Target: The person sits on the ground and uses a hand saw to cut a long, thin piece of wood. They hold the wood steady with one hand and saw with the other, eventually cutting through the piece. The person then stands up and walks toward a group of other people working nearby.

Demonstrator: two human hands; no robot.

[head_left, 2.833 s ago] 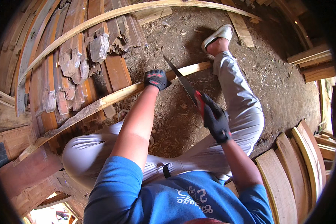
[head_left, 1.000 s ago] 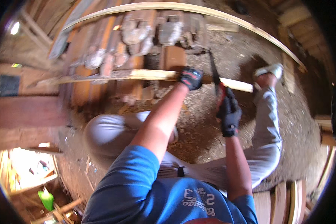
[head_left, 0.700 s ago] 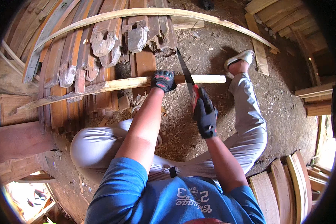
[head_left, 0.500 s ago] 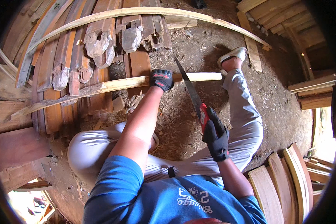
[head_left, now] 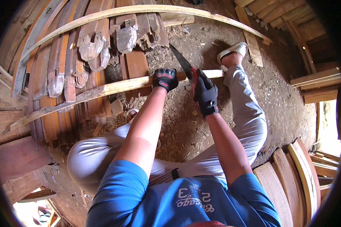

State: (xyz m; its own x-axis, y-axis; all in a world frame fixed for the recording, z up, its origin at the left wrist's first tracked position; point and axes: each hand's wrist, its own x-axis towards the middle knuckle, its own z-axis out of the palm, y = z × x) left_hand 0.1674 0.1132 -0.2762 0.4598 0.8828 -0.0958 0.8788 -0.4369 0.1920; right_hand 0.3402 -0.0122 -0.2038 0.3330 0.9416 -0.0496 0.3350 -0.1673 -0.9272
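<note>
My left hand (head_left: 165,79), in a black glove with red marks, is closed around a long pale wooden strip (head_left: 117,87). The strip lies crosswise in front of me, its left part over stacked brown boards and its right end beside my shoe (head_left: 233,52). In my right hand (head_left: 205,92), also black-gloved, is the red grip of a handsaw (head_left: 181,60). The dark blade slants up and left across the strip, just right of my left hand. Whether its teeth touch the wood I cannot tell.
Old brown boards with broken ends (head_left: 91,41) are piled at the far left, crossed by another long pale strip (head_left: 113,13). Planks (head_left: 278,181) lean at the near right, and more lumber (head_left: 316,83) is stacked beyond. Wood chips litter the dirt floor (head_left: 181,125).
My right hand has pushed the handsaw forward and slightly left, bringing its grip close to the strip. My left hand keeps its hold on the strip.
</note>
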